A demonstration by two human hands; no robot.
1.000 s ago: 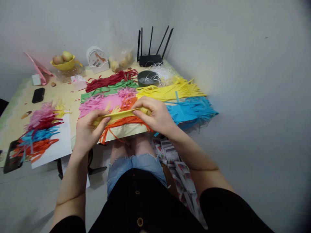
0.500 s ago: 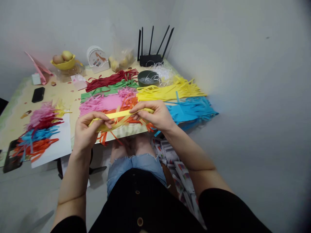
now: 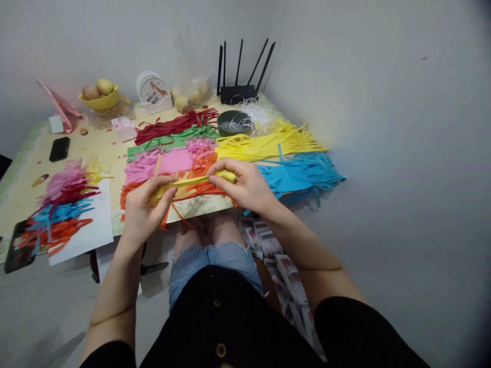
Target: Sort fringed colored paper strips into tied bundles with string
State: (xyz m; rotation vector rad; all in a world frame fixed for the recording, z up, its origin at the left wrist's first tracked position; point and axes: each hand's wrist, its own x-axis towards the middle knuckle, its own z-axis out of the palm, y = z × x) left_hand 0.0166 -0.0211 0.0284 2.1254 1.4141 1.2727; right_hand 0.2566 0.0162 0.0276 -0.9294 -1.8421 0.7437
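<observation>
Left hand (image 3: 148, 207) and right hand (image 3: 241, 181) both nearly closed, thumb against fingers, each pinching one end of a yellow strip (image 3: 192, 181). Strip is stretched between them, above the counter (image 3: 95, 153) near its near edge, over the orange fringe (image 3: 131, 195); looks rolled or folded, but blur and the fingers hide the ends, so can't say which. Behind the orange, toward the far edge: pink fringe (image 3: 176, 161), green fringe (image 3: 148, 145), red fringe (image 3: 172, 128). Toward the right edge: yellow fringe (image 3: 264, 145), with blue fringe (image 3: 289, 175) on its near side, sticking out past the edge. Bowl (image 3: 229, 123) just behind the yellow fringe; router (image 3: 238, 95) at the far right corner. Near left corner: mixed tassels (image 3: 65, 189), partly on white paper (image 3: 97, 220), partly on a phone (image 3: 16, 253). Second phone (image 3: 59, 149) lies farther back, by the left edge.
</observation>
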